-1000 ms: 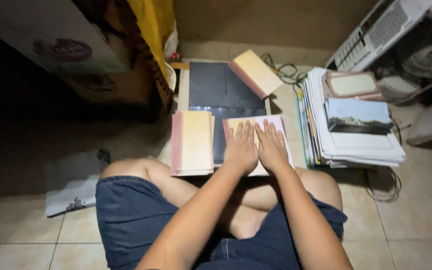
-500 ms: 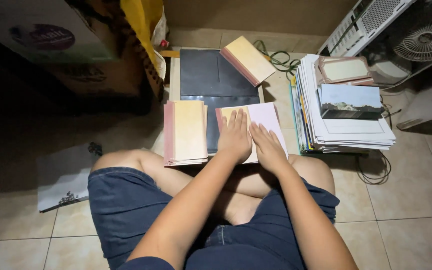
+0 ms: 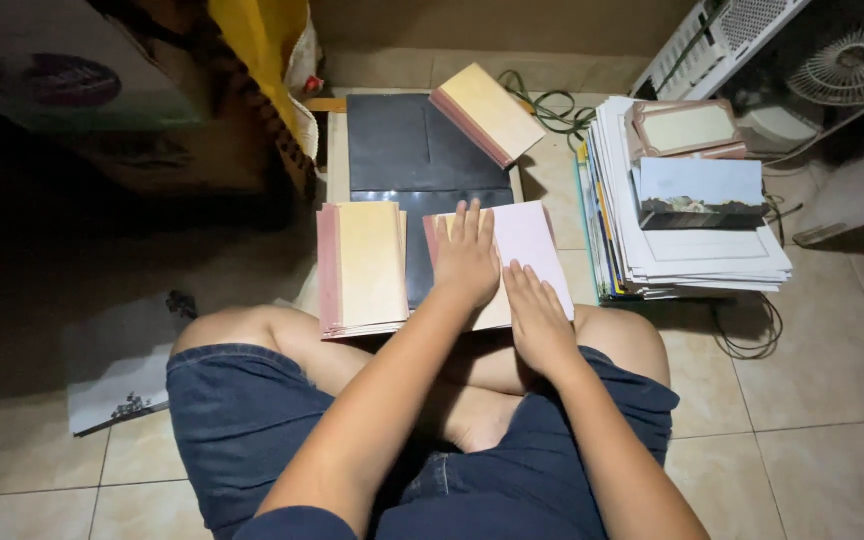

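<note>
The person sits cross-legged on the tiled floor. The left hand [image 3: 467,255] lies flat, fingers stretched, on the pale pink sheet of paper [image 3: 527,240], which rests on the lap edge over a dark flat album [image 3: 417,150]. The right hand [image 3: 537,320] is also open and flat on the sheet's lower right part. The hands hide the sheet's middle. A cream stack with pink edge [image 3: 362,265] lies just beside it.

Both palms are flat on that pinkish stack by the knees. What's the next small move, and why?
Probably slide the right hand to the stack's outer edge and square it. The pink stack lies slightly skewed, its lower corner over the knee, while the left hand already pins its middle. The yellow stack beside it looks tidier.
</note>
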